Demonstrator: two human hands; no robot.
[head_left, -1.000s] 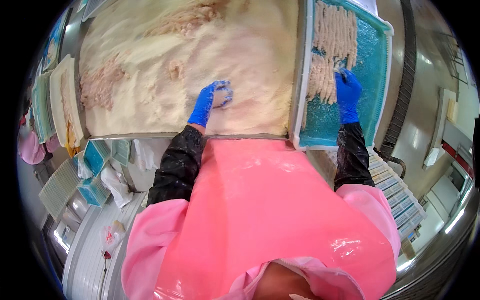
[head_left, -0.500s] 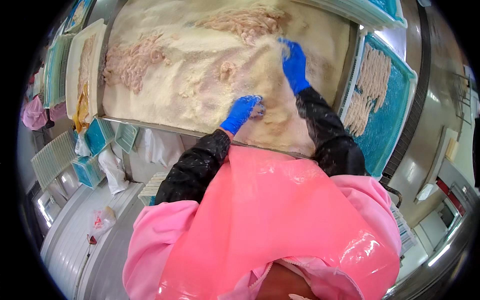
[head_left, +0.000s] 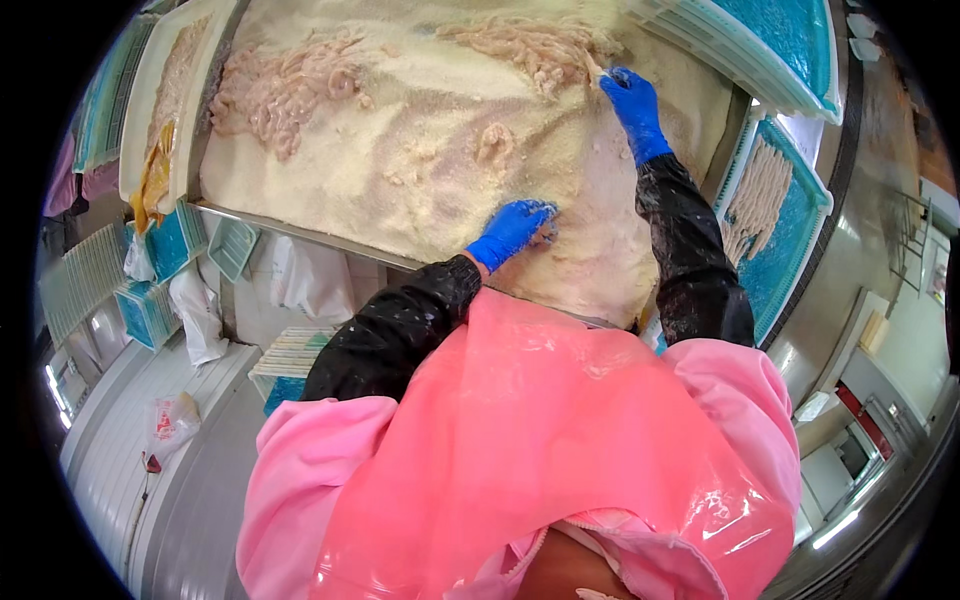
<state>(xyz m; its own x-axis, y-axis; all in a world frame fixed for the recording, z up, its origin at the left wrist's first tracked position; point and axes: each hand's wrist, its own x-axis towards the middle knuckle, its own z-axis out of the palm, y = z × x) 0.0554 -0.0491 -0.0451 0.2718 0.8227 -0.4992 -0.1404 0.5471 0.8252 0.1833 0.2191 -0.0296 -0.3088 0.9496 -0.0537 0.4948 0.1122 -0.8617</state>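
Note:
A shallow metal-edged table bed holds pale yellow crumbs (head_left: pixel 420 190). My right hand (head_left: pixel 636 112), in a blue glove, reaches to the right end of the far pile of raw pinkish meat strips (head_left: pixel 530 48); its fingers pinch the end of one strip. Nearer to me, my left hand (head_left: pixel 512 230), also blue-gloved, rests low over the crumbs with its fingers curled. Something pale pink shows by its fingertips, too small to name. Between the hands and the left pile of strips (head_left: pixel 285 95) lies a small crumb-dusted clump of meat (head_left: pixel 494 146).
On the right, a blue-lined tray (head_left: pixel 790 235) holds rows of coated strips. Stacked white-rimmed trays (head_left: pixel 735 50) jut over the far right corner. A white tub (head_left: pixel 150 110) with meat stands left of the bed; a green basket (head_left: pixel 233 250) hangs below its edge.
My right hand has moved away from me to the far pile and closed on a strip there. My left hand stays curled over the crumbs. The whole view has shifted slightly.

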